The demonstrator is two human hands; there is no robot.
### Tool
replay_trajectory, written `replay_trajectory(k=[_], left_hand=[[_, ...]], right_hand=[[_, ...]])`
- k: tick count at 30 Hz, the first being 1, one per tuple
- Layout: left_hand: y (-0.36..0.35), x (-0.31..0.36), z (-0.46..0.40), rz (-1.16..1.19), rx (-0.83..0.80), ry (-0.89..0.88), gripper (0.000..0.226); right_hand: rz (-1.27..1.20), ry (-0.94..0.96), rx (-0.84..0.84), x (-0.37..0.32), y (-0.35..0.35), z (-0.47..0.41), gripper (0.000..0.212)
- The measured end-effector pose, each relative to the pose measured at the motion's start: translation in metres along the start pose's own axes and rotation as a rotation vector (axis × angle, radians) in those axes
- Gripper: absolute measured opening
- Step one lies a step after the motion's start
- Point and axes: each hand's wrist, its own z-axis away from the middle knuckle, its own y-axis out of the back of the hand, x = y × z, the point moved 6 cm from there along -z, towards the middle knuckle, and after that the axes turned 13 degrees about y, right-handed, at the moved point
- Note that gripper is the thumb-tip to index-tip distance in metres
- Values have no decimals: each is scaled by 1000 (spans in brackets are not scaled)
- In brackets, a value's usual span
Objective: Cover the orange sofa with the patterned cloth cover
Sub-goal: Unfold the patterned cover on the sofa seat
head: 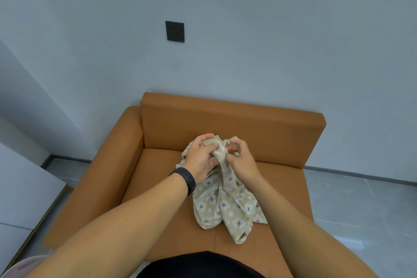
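Sofa: the orange sofa (171, 187) stands against a pale wall (248, 40), its seat bare except for the bundled cloth near the middle.
Cloth: the patterned cloth cover (228, 205), beige with diamond and round motifs, is gathered into a bunch; its lower folds spread onto the seat cushion while the upper end is lifted in front of the backrest.
Left hand: the left hand (199, 160) has its fingers curled round the top of the bunch from the left side, thumb over the fabric; a black wristband (187, 179) sits on that wrist.
Right hand: the right hand (240, 160) pinches a fold of the same upper end from the right, fingertips bent and close to those of the other hand.
Cloth and fingers: the gathered top lies between the two hands, touching both.
Wall: a dark socket plate (174, 31) is set above the backrest.
Floor: grey tiles (361, 198) show to the right of the sofa.
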Motion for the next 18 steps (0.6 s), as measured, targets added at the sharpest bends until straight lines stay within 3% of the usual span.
replay_trajectory(k=[5,6,8,9,12,16,18], left_hand=[[-17,24,11,-5,-104,-41,24],[-17,29,12,-33,-106,-53,26],[-15,36,13,-80,-96,-89,36],[-11,40,14,-107,-79,-115,43],[13,47,15,-233,18,-203,51],[29,41,18,-546,113,-330,50],[25,30,19,-567,98,-314,51]], right_hand=[[39,56,-186,12,-42,15,63],[53,67,-168,13,-45,14,59],[163,42,-53,18,-36,7,17],[251,27,21,19,-25,4,10],[422,6,159,19,13,1,20],[364,119,314,-16,46,-9,23],[330,213,289,-43,46,-18,17]])
